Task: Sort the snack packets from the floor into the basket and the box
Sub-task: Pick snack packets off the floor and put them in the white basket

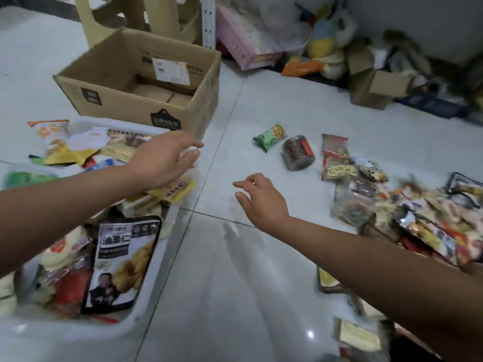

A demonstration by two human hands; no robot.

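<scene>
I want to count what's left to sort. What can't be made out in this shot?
- Pile, head view: motion blur merges the packets, and the right edge cuts it off.
- Box contents: near wall hides most of the inside.
- Basket: left arm and left hand cover its middle; frame edge cuts its left side.
- Jar label: too small.

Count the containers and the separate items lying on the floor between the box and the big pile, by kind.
Cardboard box: 1
White basket: 1
Green packet: 1
Jar: 1
Total: 4
</scene>
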